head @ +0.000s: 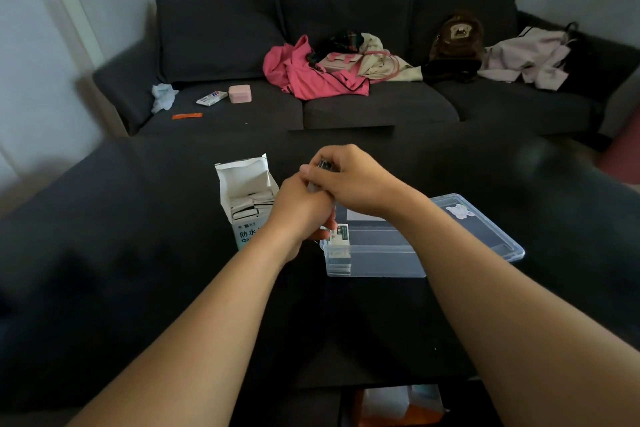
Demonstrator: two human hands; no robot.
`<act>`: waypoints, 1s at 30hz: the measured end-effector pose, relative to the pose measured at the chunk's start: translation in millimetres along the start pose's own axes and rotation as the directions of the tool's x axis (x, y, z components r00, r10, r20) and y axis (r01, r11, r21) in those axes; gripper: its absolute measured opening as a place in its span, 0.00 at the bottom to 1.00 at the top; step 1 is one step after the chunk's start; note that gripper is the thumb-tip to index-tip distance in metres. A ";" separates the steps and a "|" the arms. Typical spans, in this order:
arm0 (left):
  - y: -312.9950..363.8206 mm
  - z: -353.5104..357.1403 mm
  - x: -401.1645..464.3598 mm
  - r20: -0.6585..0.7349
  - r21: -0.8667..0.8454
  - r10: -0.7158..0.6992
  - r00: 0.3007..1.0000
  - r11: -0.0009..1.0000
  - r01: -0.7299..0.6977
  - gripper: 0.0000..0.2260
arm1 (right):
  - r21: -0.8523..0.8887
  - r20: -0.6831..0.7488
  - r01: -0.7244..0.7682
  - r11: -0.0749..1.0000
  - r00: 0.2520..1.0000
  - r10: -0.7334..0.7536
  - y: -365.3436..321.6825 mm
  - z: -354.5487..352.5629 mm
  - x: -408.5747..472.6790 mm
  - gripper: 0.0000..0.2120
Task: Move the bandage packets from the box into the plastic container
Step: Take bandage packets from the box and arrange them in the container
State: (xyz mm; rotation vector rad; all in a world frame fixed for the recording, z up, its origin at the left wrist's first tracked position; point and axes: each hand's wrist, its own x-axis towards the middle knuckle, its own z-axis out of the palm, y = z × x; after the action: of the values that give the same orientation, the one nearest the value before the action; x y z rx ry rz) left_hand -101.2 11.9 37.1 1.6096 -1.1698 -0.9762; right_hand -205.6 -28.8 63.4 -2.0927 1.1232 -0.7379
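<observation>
With both the left hand (304, 208) and right hand (349, 180) curled around a stack of bandage packets (323, 166), square it up before lowering it into the plastic container (381, 253)

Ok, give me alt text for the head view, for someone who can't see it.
Both hands, left hand and right hand, hold a stack of bandage packets together above a dark table. An open box with more packets stands to the left of a clear plastic container with some packets at its left end.
</observation>
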 end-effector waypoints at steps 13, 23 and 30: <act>-4.4 -1.2 3.7 0.141 -0.116 0.003 0.990 0.993 0.014 0.08 | 0.378 0.256 -0.127 0.917 0.966 0.028 20.2 -24.4 -9.7 0.10; -4.5 -14.2 -1.7 0.163 0.204 0.117 0.980 0.967 -0.150 0.20 | 0.364 0.251 -0.332 0.870 0.935 0.252 36.9 -40.0 -3.1 0.09; -20.9 -13.3 2.8 -0.023 0.459 0.252 0.967 0.862 -0.213 0.08 | 0.022 0.359 -0.566 0.824 0.774 0.522 48.3 -21.7 2.8 0.10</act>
State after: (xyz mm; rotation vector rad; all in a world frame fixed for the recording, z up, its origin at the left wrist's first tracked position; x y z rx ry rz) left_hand -82.6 15.3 20.7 1.7904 -1.5761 -0.4909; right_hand -244.1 -57.8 41.3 -1.5724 1.3478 -0.1496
